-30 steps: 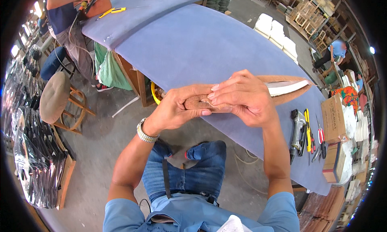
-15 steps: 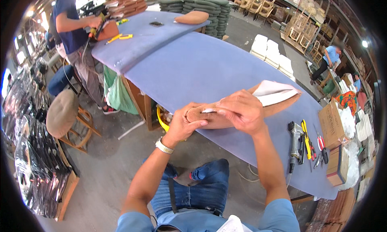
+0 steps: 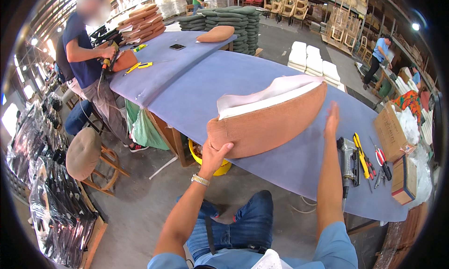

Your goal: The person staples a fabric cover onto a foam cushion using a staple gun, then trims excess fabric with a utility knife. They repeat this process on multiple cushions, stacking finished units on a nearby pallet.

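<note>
A curved seat cushion (image 3: 269,121) covered in rust-orange fabric, with white foam showing along its top, stands on edge on the blue-covered worktable (image 3: 206,82). My left hand (image 3: 214,155) grips the cushion's lower left corner at the table's near edge. My right hand (image 3: 332,119) is flat and open beside the cushion's right end, fingers pointing up, nothing in it.
A staple gun (image 3: 346,159), yellow-handled pliers (image 3: 361,153) and other hand tools lie on the table to the right, near cardboard boxes (image 3: 389,129). A yellow bucket (image 3: 213,164) sits under the table. Another person (image 3: 89,68) works at the far left end. A round stool (image 3: 84,154) stands left.
The cushion has been lifted from lying flat under both hands to standing on edge. My right hand has let go and moved to its right end; my left hand stays on the left corner.
</note>
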Demonstrator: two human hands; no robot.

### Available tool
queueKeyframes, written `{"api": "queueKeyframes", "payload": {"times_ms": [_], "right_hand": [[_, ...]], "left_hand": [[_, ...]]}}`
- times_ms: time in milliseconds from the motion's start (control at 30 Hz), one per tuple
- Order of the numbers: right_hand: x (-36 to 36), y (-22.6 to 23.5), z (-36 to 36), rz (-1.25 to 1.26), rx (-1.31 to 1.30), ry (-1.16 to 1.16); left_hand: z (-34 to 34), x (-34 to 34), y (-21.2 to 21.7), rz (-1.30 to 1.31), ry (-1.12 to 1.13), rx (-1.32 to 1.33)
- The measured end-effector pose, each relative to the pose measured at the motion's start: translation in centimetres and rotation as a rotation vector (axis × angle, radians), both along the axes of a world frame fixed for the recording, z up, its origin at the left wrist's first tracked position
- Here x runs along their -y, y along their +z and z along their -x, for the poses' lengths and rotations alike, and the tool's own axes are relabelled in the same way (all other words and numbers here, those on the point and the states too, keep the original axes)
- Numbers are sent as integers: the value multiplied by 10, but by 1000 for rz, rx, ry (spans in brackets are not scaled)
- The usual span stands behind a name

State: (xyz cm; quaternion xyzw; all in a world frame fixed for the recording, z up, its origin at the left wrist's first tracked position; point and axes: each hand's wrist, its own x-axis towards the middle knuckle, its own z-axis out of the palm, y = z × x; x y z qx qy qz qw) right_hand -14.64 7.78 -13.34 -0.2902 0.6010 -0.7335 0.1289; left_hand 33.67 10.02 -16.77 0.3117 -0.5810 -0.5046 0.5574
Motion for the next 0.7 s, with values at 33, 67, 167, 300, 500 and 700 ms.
{"api": "queueKeyframes", "payload": {"times_ms": [33,67,167,300,500,700], "right_hand": [[13,-24,2,9,40,32],[26,-47,0,19,79,62],[50,-63,-40,44,90,111],[22,-46,-41,212,325,307],[-3,-24,-68,27,54,276],[-52,-23,-75,-69,-215,243]], "left_hand": [[3,2,-8,-1,23,53],[7,3,-14,-1,43,106],[3,-1,-20,-49,71,34],[-14,12,-35,-155,116,-16],[-15,-18,-33,-363,160,-122],[-23,-70,43,-272,165,166]]}}
